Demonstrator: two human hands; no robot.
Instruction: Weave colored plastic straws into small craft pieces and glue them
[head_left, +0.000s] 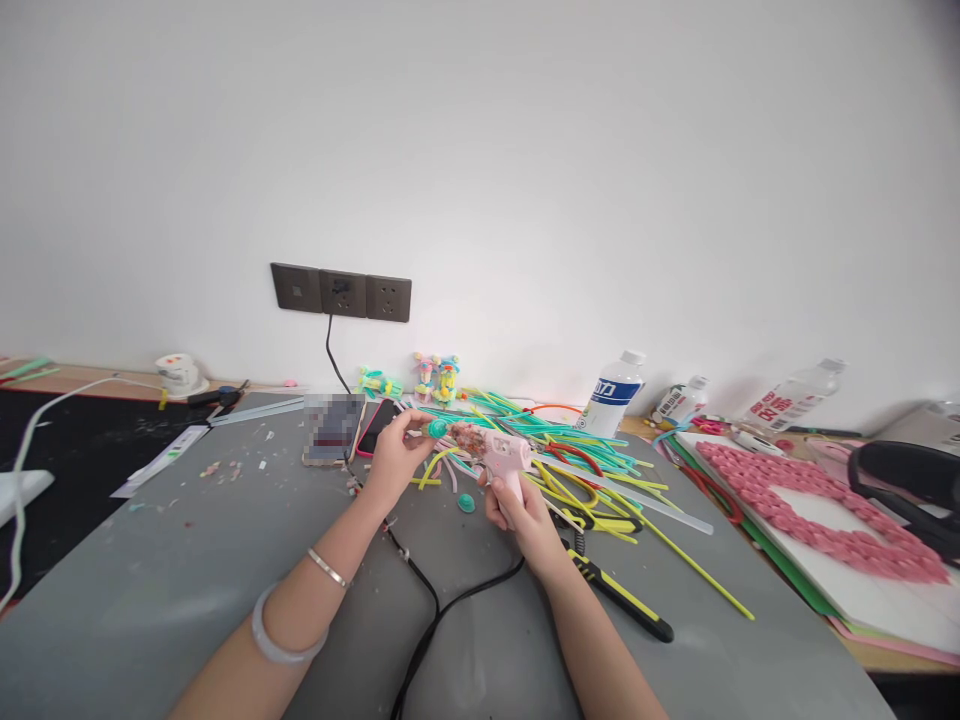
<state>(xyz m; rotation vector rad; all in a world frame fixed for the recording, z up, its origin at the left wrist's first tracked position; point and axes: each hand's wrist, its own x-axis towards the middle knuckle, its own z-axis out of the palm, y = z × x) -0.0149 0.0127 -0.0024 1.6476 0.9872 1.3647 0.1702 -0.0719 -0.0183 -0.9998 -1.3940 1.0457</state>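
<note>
My right hand [517, 510] is wrapped round the grip of a pink hot glue gun [506, 455], its soiled nozzle end aimed left. In the fingertips of my left hand [405, 450] is a small teal coil [437, 428], right at the gun's tip; whether the two touch I cannot tell. A second teal coiled piece [466, 503] lies on the grey mat [262, 580] below the gun. Behind my hands spreads a loose pile of green, yellow and red pipe cleaners [592, 455].
Pliers with yellow-black handles [622, 600] lie right of my right forearm. Black cables [431, 620] cross the mat. Two phones [334, 430] are left of my hand. Small figures [448, 378] and a water bottle [613, 395] stand by the wall. A pink braided wreath [817, 520] is far right.
</note>
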